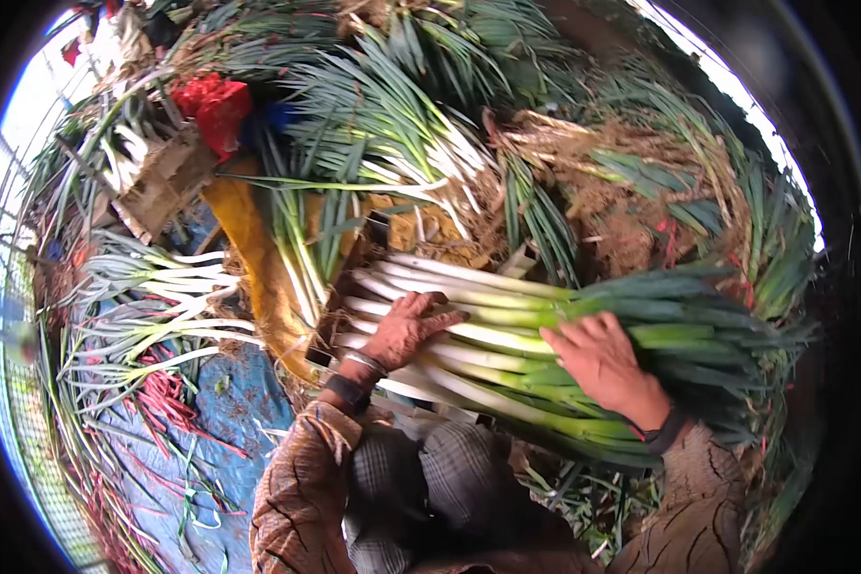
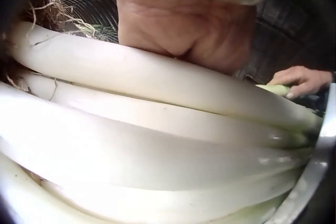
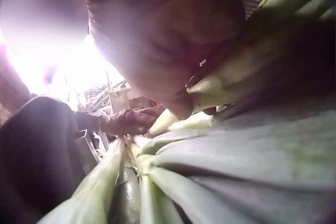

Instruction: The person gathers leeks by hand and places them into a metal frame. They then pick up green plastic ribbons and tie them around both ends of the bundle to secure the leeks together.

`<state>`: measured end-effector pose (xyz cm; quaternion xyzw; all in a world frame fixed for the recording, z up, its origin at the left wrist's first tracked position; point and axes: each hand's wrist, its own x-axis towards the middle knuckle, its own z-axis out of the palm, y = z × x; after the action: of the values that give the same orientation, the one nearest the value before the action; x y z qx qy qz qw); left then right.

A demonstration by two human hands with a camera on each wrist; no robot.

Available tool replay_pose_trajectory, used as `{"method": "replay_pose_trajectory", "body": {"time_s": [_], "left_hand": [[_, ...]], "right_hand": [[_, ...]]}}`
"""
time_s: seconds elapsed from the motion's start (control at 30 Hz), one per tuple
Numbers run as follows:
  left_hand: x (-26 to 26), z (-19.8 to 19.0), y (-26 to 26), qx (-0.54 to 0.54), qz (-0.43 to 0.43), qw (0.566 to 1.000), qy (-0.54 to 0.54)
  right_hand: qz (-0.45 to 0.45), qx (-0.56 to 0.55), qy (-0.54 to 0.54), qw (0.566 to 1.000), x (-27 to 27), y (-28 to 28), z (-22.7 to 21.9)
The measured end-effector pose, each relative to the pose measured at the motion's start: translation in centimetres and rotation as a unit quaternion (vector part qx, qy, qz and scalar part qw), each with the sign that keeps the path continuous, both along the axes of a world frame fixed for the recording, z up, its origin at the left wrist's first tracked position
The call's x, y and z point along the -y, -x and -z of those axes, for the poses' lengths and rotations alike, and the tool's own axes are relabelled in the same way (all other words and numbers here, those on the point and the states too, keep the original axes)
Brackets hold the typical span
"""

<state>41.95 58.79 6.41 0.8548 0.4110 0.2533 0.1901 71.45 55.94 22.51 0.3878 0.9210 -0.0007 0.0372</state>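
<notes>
A thick bundle of leeks (image 1: 507, 335) lies across in front of me, white root ends to the left and green leaves to the right. My left hand (image 1: 407, 330) rests over the white stalks near the roots, its fingers spread. In the left wrist view, its palm lies against the stalks (image 2: 157, 124). Farther right, my right hand (image 1: 603, 364) is on the bundle where white turns green. The left wrist view shows that hand's thumb and fingers pinching a pale green stalk (image 2: 275, 89). Leaves fan out beneath it in the right wrist view.
More leeks (image 1: 392, 124) are heaped behind the bundle, and another row (image 1: 163, 297) lies left on a blue sheet (image 1: 230, 402). Red ties (image 1: 167, 397) are scattered there. A yellow cloth (image 1: 258, 258) and a red bag (image 1: 215, 105) are at the back left.
</notes>
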Motion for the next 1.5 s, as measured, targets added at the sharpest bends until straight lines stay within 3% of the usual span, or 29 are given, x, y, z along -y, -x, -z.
{"method": "replay_pose_trajectory", "body": {"time_s": [0.03,0.1,0.2,0.23,0.3,0.4,0.47,0.5,0.53,0.6,0.7,0.77,0.97,1.27,1.37,1.5], "left_hand": [[0.0,0.9,0.1,0.004,-0.006,1.000,-0.030],[0.4,0.6,1.2,0.008,-0.046,0.996,-0.071],[0.7,0.7,3.0,-0.081,-0.116,0.988,-0.059],[0.5,0.5,3.1,-0.113,-0.116,0.981,-0.106],[0.0,1.2,3.2,-0.064,-0.118,0.989,-0.061],[-1.3,0.3,3.2,-0.039,-0.120,0.985,-0.120],[-1.6,0.2,3.2,-0.058,-0.110,0.988,-0.097],[-1.8,1.0,3.1,-0.095,-0.092,0.982,-0.138],[-1.7,1.8,3.1,-0.097,-0.101,0.983,-0.115],[-1.3,2.6,3.2,-0.119,-0.143,0.981,-0.058],[-0.8,3.3,3.1,-0.089,-0.191,0.971,-0.117],[-0.3,3.5,3.0,-0.075,-0.202,0.974,-0.070],[-0.3,2.7,3.0,-0.051,-0.229,0.972,0.007],[-0.7,4.1,3.2,-0.023,-0.245,0.969,-0.002],[-0.7,4.1,3.1,-0.026,-0.247,0.969,0.016],[-0.4,3.1,3.1,-0.021,-0.249,0.967,0.039]], "right_hand": [[0.017,0.045,0.011,0.999,0.1,-0.5,1.2],[0.013,0.015,-0.010,1.000,0.1,-0.3,1.2],[0.032,0.023,0.005,0.999,0.7,-0.2,0.5],[0.041,0.022,0.021,0.999,0.6,-0.4,0.5],[0.045,0.010,0.047,0.998,0.2,-0.1,0.3],[0.055,-0.013,0.051,0.997,0.2,0.7,-1.4],[0.042,-0.023,0.068,0.997,-0.1,0.1,0.7],[0.037,-0.028,0.077,0.996,-0.4,0.0,1.6],[0.052,-0.015,0.097,0.994,-0.7,0.0,1.9],[-0.009,-0.036,0.029,0.999,-1.2,0.0,1.9],[-0.022,-0.043,0.011,0.999,-1.3,-0.2,2.2],[-0.045,-0.029,-0.040,0.998,-1.1,-0.1,2.0],[-0.018,-0.031,0.050,0.998,-1.5,-1.0,3.6],[-0.030,-0.036,0.028,0.999,-0.6,-0.4,2.7],[-0.005,0.020,0.045,0.999,0.1,-0.2,1.4],[0.032,0.003,0.053,0.998,0.2,-1.4,0.1]]}}
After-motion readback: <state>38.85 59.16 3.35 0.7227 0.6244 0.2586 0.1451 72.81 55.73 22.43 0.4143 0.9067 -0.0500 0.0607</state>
